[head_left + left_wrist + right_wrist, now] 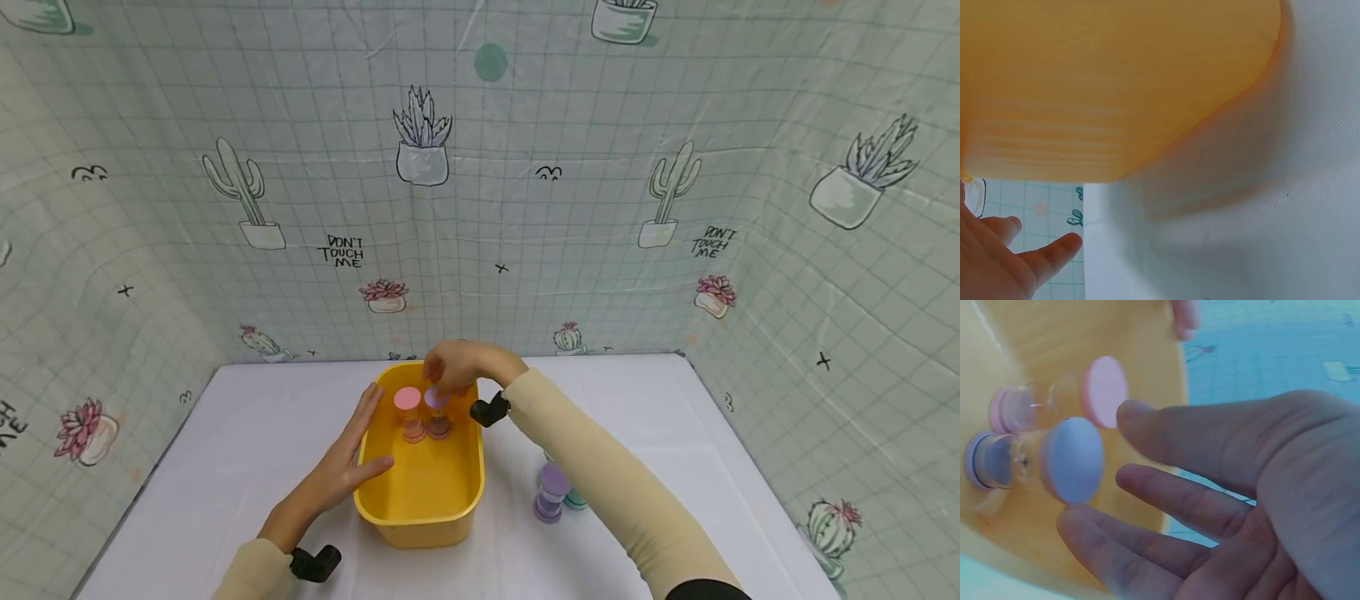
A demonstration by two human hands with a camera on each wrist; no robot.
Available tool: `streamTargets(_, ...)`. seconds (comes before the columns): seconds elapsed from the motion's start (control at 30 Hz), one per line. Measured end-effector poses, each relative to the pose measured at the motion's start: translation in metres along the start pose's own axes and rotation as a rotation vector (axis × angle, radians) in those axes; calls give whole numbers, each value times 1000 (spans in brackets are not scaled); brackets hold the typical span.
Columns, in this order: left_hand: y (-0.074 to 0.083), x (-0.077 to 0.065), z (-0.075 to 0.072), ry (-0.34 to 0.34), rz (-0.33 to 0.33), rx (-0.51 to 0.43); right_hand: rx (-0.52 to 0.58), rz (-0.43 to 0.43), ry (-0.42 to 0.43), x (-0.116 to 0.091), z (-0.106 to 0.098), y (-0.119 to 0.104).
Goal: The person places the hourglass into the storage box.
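Inside a yellow plastic bin [420,533] two small sand timers stand upright side by side. One sand timer has pink caps [408,400]; the other, a purple sand timer [1075,460], is just right of it. My right hand [457,367] reaches over the bin's far right side. Its thumb and fingers are spread around the purple cap, with a gap at the thumb; one fingertip is at or very near the cap's edge. My left hand [341,471] rests along the bin's left rim, fingers extended and thumb over the inside.
Right of the bin, on the white table [300,417], stands another purple sand timer [553,482] beside a green one [575,499], partly hidden by my right sleeve [600,467]. A cactus-print cloth [450,233] hangs behind the table and along both sides.
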State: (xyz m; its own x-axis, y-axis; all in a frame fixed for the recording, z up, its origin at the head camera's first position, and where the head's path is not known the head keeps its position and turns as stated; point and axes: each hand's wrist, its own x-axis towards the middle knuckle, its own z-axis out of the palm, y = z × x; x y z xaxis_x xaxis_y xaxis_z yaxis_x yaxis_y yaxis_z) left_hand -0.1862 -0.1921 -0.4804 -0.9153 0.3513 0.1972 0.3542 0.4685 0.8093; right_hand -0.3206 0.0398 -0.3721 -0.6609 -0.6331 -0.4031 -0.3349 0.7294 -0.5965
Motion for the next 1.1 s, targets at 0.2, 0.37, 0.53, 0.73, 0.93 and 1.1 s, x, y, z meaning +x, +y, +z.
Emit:
streamTargets(0.2, -2, -5, 5, -3, -1, -33, 69, -117, 43, -21, -8, 7)
streamTargets(0.37, 0, -5, 5, 7, 13, -26, 61, -209, 117, -51, -24, 20)
streamTargets(0.53, 2, -4, 4, 18, 14, -19, 41, -211, 176, -82, -39, 43)
streamTargets(0.73, 2, -3, 3, 24, 15, -19, 32, -172, 233, -108, -46, 79)
streamTargets(0.93, 2, 0, 2, 28, 34, -10, 52, -133, 238, -130, -43, 111)
streamTargets(1.1, 3, 0, 4, 29, 34, -27, 42, -89, 219, -142, -32, 133)
